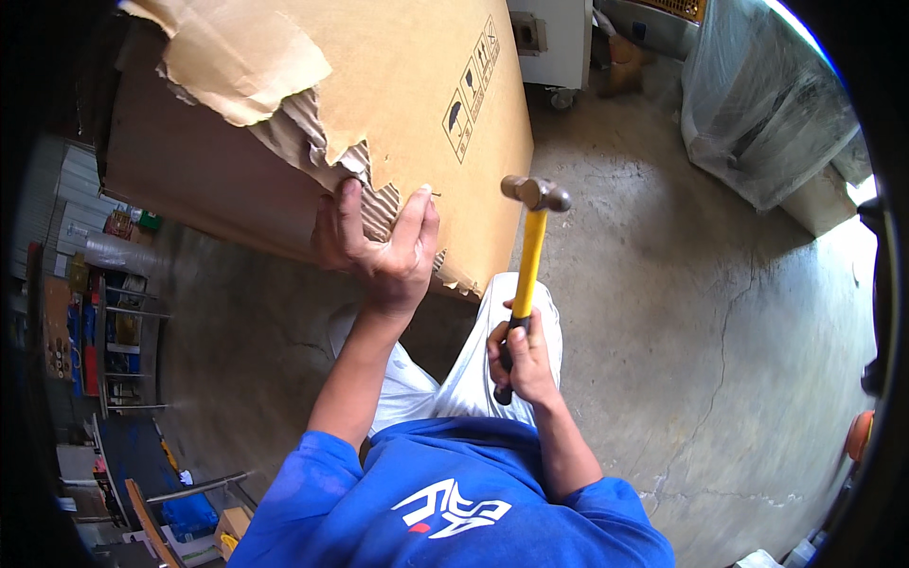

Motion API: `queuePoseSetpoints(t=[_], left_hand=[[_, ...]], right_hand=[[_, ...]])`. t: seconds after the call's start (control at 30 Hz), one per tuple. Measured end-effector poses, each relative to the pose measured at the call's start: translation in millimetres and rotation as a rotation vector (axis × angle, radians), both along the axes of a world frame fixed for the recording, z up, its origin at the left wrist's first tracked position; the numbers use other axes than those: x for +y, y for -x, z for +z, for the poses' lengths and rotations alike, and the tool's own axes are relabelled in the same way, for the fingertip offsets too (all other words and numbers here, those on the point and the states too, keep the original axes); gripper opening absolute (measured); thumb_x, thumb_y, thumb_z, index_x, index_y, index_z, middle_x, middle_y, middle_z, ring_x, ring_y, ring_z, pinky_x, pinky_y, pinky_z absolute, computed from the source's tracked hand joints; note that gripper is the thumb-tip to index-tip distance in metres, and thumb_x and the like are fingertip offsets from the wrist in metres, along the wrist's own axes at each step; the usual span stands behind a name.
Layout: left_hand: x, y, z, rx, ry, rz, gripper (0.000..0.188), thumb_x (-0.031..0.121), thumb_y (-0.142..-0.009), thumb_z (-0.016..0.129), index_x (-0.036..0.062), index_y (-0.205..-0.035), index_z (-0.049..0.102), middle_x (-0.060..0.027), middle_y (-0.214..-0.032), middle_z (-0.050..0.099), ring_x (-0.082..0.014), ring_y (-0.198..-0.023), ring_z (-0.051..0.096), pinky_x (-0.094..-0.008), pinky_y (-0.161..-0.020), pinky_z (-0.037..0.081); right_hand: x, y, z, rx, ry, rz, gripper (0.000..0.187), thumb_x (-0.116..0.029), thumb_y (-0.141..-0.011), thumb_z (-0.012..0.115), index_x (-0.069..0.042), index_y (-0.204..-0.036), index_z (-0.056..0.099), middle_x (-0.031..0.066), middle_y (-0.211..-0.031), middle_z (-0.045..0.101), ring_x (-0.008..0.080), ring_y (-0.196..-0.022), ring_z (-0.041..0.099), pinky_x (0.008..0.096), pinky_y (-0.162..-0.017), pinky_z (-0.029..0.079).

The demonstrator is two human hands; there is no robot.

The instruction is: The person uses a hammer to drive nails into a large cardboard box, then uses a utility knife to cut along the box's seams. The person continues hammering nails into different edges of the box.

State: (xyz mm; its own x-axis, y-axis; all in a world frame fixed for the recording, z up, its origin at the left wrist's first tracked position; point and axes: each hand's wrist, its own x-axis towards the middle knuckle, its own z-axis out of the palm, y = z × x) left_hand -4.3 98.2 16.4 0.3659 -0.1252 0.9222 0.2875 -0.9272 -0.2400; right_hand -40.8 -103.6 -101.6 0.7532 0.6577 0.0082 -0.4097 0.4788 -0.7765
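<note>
A large brown cardboard box (473,189) stands in front of me, its near edge torn and showing ragged corrugation. My left hand (383,251) lies against that torn edge with its fingers bent. Two of its fingers come close together on the box face, and a thin dark nail (436,194) pokes out at their tips; their exact hold on it is partly hidden. Lower and to the right, my right hand (525,364) is closed around the black grip of a ball-peen hammer (533,251) with a yellow shaft. The hammer's metal head is raised, to the right of the box.
Concrete floor (653,312) with cracks stretches to the right. Plastic-wrapped goods (757,104) stand at the far right, and a white cabinet on casters (556,47) is behind the box. Metal racks (133,341) with tools and boxes line the left.
</note>
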Motion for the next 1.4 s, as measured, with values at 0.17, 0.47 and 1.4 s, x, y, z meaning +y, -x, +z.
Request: queuePoseSetpoints(t=[0.17, 0.47, 1.4], left_hand=[[4.9, -2.4, -0.5, -0.032, -0.027, -0.013, 0.013, 0.026, -0.074, 0.084, 0.0266, -0.086, 0.080, -0.0170, -0.148, 0.038, -0.0421, -0.131, 0.035, -0.0556, -0.107, 0.036], [4.0, -3.6, -3.2, -0.047, -0.018, 0.004, 0.012, 0.025, -0.076, 0.084, 0.0258, -0.087, 0.081, -0.0194, -0.150, 0.035, -0.0432, -0.133, 0.030, -0.0563, -0.110, 0.035], [3.6, -2.9, -1.4, -0.035, -0.039, 0.058, 0.014, 0.024, -0.076, 0.083, 0.0275, -0.089, 0.081, -0.0195, -0.152, 0.035, -0.0479, -0.132, 0.033, -0.0595, -0.107, 0.036]], right_hand=[[22.6, 22.6, 6.8, 0.002, 0.014, -0.128, 0.043, -0.035, -0.108, 0.044, -0.005, -0.138, 0.038, 0.0057, -0.080, 0.050, 0.0106, -0.048, 0.046, 0.0251, -0.040, 0.040], [43.4, 39.7, 21.8, -0.063, -0.033, -0.195, 0.045, -0.048, -0.107, 0.041, -0.005, -0.123, 0.043, 0.0028, -0.070, 0.046, 0.0089, -0.047, 0.043, 0.0235, -0.040, 0.036], [61.8, 36.9, 25.8, -0.023, 0.106, -0.197, 0.030, -0.036, -0.109, 0.043, -0.007, -0.116, 0.046, 0.0007, -0.068, 0.045, 0.0071, -0.048, 0.041, 0.0222, -0.041, 0.035]])
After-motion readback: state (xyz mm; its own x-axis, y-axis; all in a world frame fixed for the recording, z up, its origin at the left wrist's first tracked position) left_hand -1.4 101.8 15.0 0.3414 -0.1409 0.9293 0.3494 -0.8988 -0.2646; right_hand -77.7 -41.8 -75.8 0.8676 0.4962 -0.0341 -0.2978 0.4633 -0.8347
